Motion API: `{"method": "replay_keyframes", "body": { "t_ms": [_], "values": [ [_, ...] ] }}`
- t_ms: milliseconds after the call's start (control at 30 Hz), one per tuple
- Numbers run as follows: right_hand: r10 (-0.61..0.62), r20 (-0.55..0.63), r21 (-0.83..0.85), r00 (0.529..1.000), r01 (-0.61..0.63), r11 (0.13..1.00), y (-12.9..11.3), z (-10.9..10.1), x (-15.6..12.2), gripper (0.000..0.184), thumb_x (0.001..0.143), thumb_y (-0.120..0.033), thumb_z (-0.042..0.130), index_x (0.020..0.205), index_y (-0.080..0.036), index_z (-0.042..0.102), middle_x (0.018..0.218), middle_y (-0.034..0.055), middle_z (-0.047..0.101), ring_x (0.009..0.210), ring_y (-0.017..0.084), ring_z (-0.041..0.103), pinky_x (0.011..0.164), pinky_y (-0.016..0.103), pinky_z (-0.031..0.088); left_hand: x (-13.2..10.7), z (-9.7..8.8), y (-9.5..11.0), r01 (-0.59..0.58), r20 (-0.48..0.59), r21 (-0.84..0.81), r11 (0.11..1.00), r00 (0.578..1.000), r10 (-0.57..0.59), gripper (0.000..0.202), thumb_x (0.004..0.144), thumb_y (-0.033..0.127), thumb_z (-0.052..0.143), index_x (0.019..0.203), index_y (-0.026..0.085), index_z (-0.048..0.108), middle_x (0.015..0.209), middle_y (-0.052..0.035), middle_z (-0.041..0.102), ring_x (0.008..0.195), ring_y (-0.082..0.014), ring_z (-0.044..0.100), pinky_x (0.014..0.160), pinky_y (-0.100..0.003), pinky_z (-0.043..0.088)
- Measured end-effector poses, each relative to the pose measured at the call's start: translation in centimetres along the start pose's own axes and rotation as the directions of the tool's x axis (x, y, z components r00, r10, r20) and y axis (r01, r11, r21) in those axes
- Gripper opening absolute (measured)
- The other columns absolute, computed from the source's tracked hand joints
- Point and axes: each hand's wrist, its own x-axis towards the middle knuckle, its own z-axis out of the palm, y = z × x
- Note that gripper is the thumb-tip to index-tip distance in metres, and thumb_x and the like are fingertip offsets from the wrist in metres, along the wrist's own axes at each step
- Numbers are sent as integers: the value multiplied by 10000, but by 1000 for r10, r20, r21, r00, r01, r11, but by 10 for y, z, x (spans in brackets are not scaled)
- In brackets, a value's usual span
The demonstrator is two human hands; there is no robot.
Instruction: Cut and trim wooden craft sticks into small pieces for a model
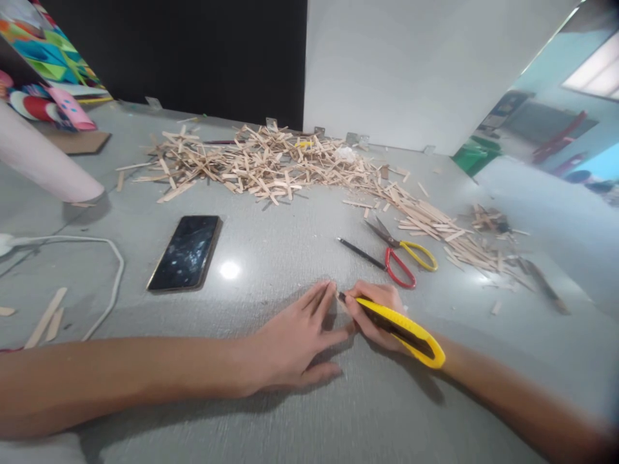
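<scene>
A yellow utility knife is in my right hand, gripped near its front, with its dark tip pointing left and down at the table. My left hand lies palm down just left of it, fingers stretched and spread. Two of its fingertips press together on the tabletop close to the knife tip. Whatever small thing may lie under them is too hidden to make out. Beyond my right hand lie scissors with one red and one yellow handle, blades parted, and a black pen-like stick.
A long heap of wooden sticks stretches along the back and down the right of the grey table. A phone lies left of centre. A white cable, loose sticks and a pale pink roll are at left.
</scene>
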Motion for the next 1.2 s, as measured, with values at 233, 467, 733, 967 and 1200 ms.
{"method": "replay_keyframes", "body": {
  "t_ms": [233,467,733,967,1200],
  "values": [
    [-4,-1,-17,1000,4,1000,1,0,0,223,1007,-225,557,786,-242,529,616,-43,553,487,119,527,509,260,399,1,0,0,-10,0,30,1000,1000,10,616,1022,538,579,1535,208,499,1701,-205,372,1559,-446,365,1287,-604,236],
    [-31,-11,-39,999,31,999,3,2,-2,234,995,-200,557,772,-239,498,614,-46,555,486,112,512,512,251,399,0,6,0,-9,-21,39,999,1000,10,603,1025,522,578,1525,195,495,1728,-220,310,1576,-445,332,1301,-592,188],
    [-62,-9,-41,998,62,997,1,0,-2,223,974,-183,560,769,-242,493,604,-48,553,480,108,507,518,250,407,-1,7,-1,-10,-13,31,999,1000,11,604,1022,513,583,1534,205,495,1740,-190,299,1593,-431,304,1315,-588,176],
    [-42,-30,-50,999,41,998,2,0,-3,213,998,-194,567,793,-235,528,613,-48,567,485,103,510,508,242,393,-1,5,-1,-19,-8,11,1000,1000,19,607,1033,519,566,1545,204,481,1745,-215,265,1597,-457,280,1303,-607,182],
    [-13,-117,-36,993,8,999,0,1,-6,192,1007,-206,602,817,-226,583,625,-47,591,499,100,531,528,239,409,0,2,0,-5,38,16,1000,999,5,649,1029,538,566,1568,198,448,1717,-250,305,1574,-497,304,1279,-625,213]
  ]
}}
